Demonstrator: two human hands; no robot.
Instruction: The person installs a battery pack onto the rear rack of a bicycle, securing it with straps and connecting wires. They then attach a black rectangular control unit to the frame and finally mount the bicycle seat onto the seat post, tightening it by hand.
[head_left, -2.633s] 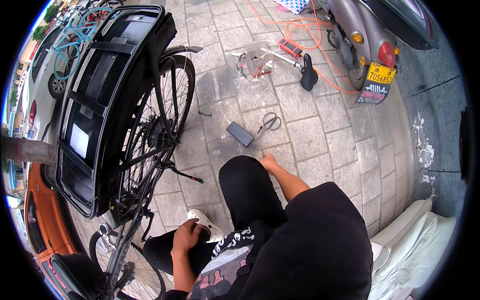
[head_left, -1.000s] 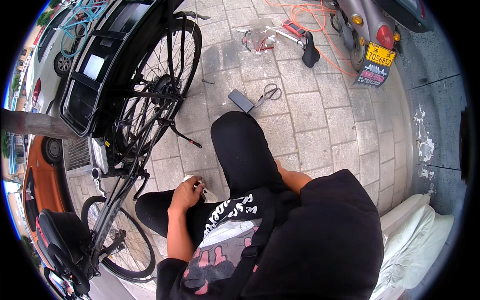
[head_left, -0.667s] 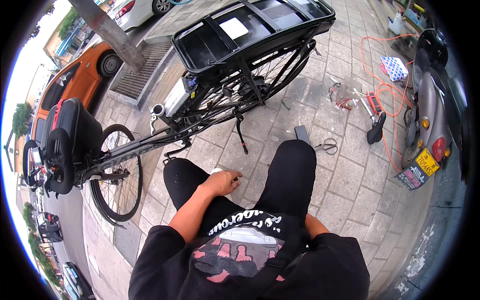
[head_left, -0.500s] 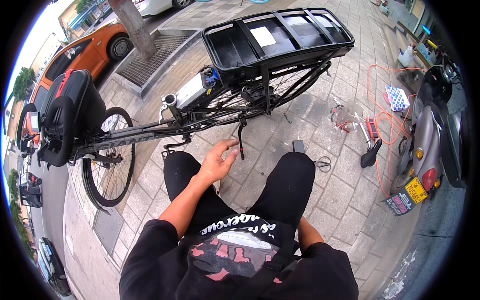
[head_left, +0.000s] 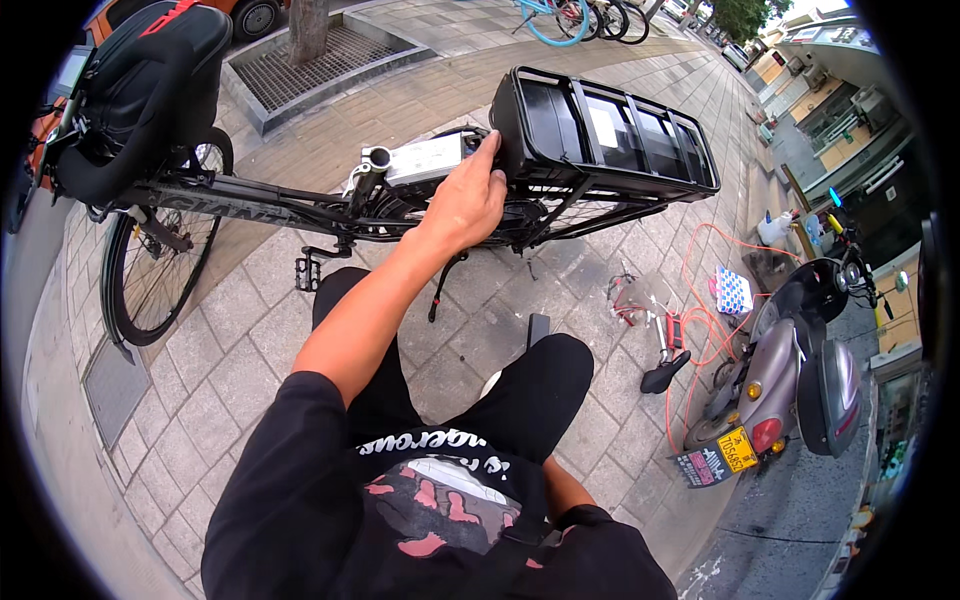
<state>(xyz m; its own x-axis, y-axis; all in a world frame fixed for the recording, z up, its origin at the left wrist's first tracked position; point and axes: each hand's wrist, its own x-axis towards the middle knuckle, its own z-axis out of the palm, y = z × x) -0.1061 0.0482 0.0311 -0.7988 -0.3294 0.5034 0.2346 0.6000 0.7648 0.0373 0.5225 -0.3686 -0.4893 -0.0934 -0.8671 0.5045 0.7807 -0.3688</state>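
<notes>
A black bicycle stands in front of me, its frame (head_left: pixel 250 208) running from left to right. My left hand (head_left: pixel 468 208) reaches over the rear part, fingers stretched out against the front end of a black slatted rear rack (head_left: pixel 640 175). Whether the fingertips press on the rack or only rest there I cannot tell. Beside the hand lies a silver-white box (head_left: pixel 425 160) behind the open seat tube (head_left: pixel 376 158), which has no saddle on it. Below the hand hangs the kickstand (head_left: pixel 436 295). My right forearm (head_left: pixel 567 488) goes down beside my thigh; its hand is hidden.
A small black block (head_left: pixel 538 328) lies on the paving by my knee. Further right are a detached saddle (head_left: pixel 664 373), an orange hose (head_left: pixel 700 345), a blue-and-white pack (head_left: pixel 733 290) and a parked scooter (head_left: pixel 800 390). A tree grate (head_left: pixel 330 75) lies behind the bicycle.
My left hand has moved up and forward from above my knees to the front of the rack. The view has turned to the right; the scissors no longer show.
</notes>
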